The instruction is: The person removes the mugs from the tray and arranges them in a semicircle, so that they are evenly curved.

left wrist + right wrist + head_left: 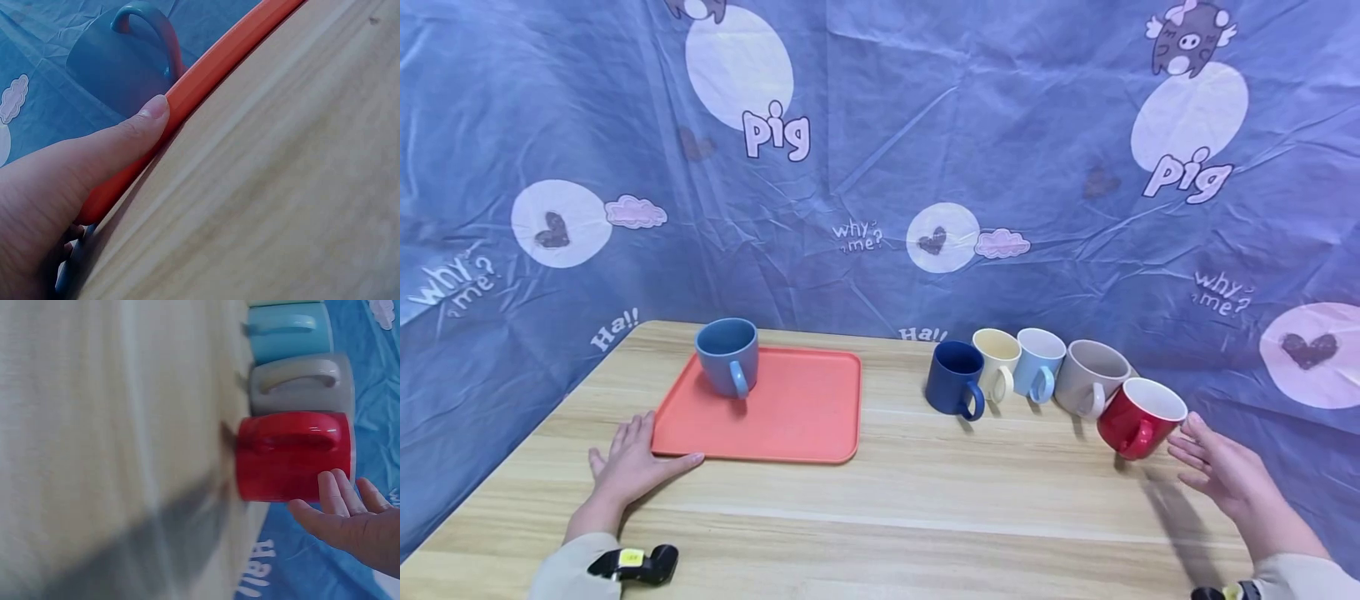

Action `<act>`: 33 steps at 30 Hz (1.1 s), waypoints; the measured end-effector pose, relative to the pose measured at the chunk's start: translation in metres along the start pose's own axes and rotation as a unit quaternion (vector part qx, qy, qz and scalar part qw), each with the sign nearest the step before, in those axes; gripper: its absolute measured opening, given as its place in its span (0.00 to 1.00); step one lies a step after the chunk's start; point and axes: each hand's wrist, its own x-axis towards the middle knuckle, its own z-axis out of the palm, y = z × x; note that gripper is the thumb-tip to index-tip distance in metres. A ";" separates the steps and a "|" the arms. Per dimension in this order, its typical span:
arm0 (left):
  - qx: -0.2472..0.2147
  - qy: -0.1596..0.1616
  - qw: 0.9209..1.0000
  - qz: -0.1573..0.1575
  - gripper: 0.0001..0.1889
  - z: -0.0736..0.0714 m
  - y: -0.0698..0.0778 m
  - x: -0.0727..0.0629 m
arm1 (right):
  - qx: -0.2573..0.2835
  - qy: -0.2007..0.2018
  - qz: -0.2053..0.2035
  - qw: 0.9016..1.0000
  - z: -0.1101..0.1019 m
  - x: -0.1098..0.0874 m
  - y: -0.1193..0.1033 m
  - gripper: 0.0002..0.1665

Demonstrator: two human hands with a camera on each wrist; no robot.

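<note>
My left hand [632,462] rests at the near left corner of a coral-red tray [805,417], fingers spread along its left side. In the left wrist view the thumb [134,131] lies straight against the tray's rim. A blue-grey mug [727,360] stands on the left part of that tray, handle toward me. Over on the right, my right hand [1228,471] is beside a red mug [1138,421] with a white inside. Its fingers are extended, and in the right wrist view the fingertips [331,484] overlap the mug's side near the rim.
Left of the red mug runs a row: a grey mug [1086,379], a light blue mug [1037,364], a cream mug [996,364] and a dark blue mug [953,379]. Their handles face me. A blue printed cloth [865,183] hangs behind the wooden table [925,517].
</note>
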 end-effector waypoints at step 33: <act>0.000 0.000 1.000 -0.004 0.63 0.002 -0.001 0.000 | -0.145 -0.024 -0.043 0.988 0.128 0.058 -0.057 0.44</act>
